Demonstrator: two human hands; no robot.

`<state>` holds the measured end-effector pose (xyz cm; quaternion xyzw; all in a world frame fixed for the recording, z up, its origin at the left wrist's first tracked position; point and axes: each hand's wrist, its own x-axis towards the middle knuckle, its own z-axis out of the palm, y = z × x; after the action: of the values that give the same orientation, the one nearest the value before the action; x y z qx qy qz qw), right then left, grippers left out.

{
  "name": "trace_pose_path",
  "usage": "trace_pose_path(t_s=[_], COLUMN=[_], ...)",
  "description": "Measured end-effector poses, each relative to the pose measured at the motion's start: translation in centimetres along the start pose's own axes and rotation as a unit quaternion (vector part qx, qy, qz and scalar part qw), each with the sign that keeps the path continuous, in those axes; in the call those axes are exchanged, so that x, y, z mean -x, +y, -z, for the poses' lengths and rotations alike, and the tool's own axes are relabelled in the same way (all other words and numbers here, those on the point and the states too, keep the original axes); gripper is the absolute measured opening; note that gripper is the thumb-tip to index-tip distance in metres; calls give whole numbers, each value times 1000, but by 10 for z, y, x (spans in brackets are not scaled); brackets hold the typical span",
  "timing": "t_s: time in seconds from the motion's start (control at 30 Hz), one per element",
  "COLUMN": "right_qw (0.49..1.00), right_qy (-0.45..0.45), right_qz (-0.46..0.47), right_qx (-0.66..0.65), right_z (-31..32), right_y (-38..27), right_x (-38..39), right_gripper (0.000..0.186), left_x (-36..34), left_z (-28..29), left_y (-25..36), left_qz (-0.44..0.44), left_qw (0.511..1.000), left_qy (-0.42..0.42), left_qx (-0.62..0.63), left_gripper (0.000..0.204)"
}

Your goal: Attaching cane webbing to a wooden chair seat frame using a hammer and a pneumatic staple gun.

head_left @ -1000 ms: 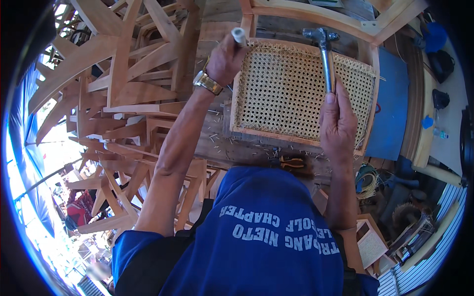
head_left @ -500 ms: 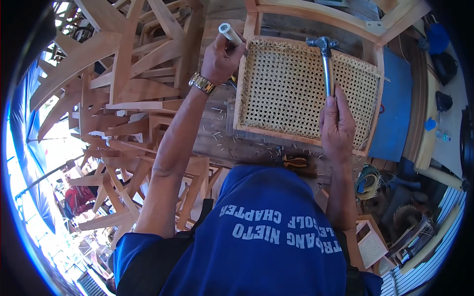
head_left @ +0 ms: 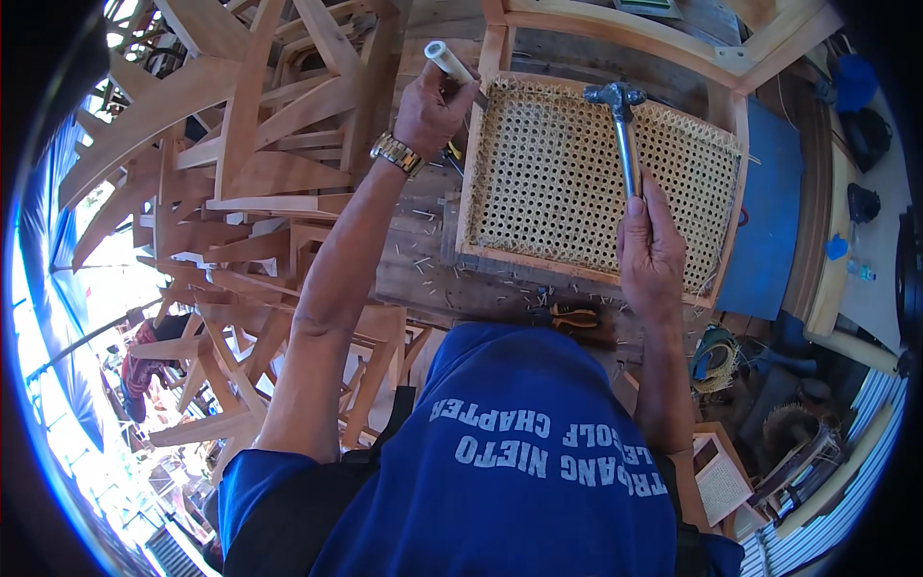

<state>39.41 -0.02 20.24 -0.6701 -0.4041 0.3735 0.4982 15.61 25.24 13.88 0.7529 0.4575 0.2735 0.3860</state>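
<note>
My left hand [head_left: 430,115] is closed around a tool with a white round handle [head_left: 448,62], which looks like a chisel. Its lower end meets the upper left edge of a wooden frame [head_left: 538,265]; the tip is too small to make out. Woven cane webbing [head_left: 548,173] with many small holes covers that frame. In my right hand [head_left: 654,252], fingers wrapped round the grip, is a hammer [head_left: 625,135] with a shiny metal shaft. Its dark head hangs over the upper middle of the webbing, apart from the white handle.
Pliers with orange and black handles [head_left: 573,316] lie by the near edge of the wooden bench [head_left: 409,274], among small wood bits. Stacked bare wooden chair parts [head_left: 231,125] crowd the left. A blue board [head_left: 769,221] lies right of the panel, and a wooden frame rail [head_left: 615,29] spans behind it.
My right hand and the hammer have shifted slightly left. My left hand stays almost in place with the white-handled tool. At the far left, a red-clothed person has moved.
</note>
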Motion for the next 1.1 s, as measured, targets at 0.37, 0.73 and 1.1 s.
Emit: trace_pose_path(t_s=[0.37,0.73,1.1], right_qw=[992,954,964], right_qy=[-74,-104,-44], right_qz=[87,88,201], right_qx=[48,268,167], right_z=[-2,-36,-31], right_y=[-40,-54,-46], right_x=[-18,-51,-45], right_gripper=[45,53,44], left_x=[-4,0,8], left_z=[-6,-7,-9], left_y=[3,3,-6], left_qz=[-137,-111,-87], left_qw=[988,991,993], left_qy=[-68,-71,-33], left_qx=[-29,4,75], left_gripper=[33,36,31])
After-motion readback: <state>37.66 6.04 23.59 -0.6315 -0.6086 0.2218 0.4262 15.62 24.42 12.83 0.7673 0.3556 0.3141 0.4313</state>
